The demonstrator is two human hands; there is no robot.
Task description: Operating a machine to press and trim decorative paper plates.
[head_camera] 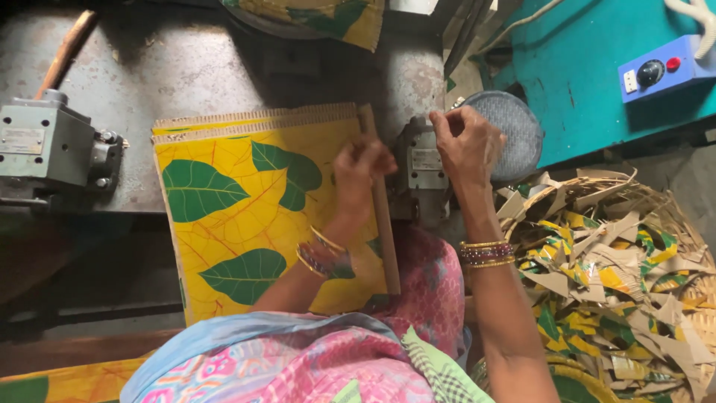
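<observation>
left arm bent, reaching forward from lower centre; bangles at wrist. left hand (360, 168) palm down, fingers curled, knuckles up. right arm extended straight forward, bangles at wrist. right hand (464, 140) raised slightly, fingers pinched together at the tips, thumb side leftward.

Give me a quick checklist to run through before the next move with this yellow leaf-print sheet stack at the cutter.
1. Left hand pressing the wooden strip on the sheet stack: ok.
2. Right hand at the top of the grey cutter head: ok.
3. Fingers free of the blade: cannot tell, blade hidden.
4. Stack edges aligned: not ok, top edges slightly staggered.
5. Room in the scrap basket: not ok, piled high with offcuts.
</observation>
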